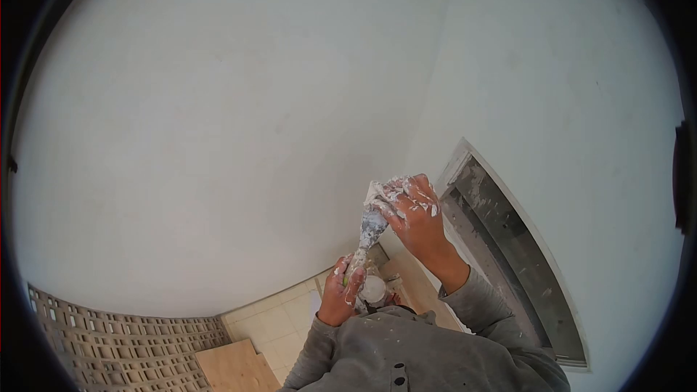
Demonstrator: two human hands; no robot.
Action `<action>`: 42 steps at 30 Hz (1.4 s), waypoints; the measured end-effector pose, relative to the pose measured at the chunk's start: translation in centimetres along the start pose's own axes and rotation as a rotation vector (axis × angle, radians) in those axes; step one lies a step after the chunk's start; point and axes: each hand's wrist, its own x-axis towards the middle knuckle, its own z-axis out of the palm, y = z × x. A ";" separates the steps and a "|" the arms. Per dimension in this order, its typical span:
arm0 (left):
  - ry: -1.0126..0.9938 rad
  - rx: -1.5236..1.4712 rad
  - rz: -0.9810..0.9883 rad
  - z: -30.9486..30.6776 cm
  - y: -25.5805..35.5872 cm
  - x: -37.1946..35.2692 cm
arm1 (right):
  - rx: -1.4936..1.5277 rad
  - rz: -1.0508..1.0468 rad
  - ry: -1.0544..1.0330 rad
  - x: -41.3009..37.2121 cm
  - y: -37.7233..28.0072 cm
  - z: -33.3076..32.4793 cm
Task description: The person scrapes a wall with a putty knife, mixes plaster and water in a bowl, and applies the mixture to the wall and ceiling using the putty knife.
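Note:
My left hand [343,292] is closed around the handle of a putty knife [373,226], low in the middle of the view. The knife points upward, its blade coated in white paste. At the blade's upper end, my right hand [417,214] has its fingers bent against the paste-covered edge. White paste [375,193] is smeared over the blade and the fingers of my right hand, and some is on my left hand. Whether my right fingers pinch the blade or only paste is hard to tell.
Pale walls [218,138] meet in a corner ahead. A recessed dark-framed opening [508,247] is in the right wall. Below lie a tiled floor [290,316], a wooden board [236,366], a white round container [373,289] and a latticed block wall [131,341].

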 end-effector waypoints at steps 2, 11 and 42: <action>0.027 0.147 0.093 -0.2 -1.5 0.3 | -0.037 0.030 -0.088 0.2 0.2 0.0; 0.046 0.861 0.515 -0.7 -9.8 0.9 | -0.136 -0.066 -0.203 0.7 2.0 0.5; 0.009 0.595 0.320 -0.1 -4.3 2.4 | -0.305 0.212 -0.194 -0.9 1.0 1.6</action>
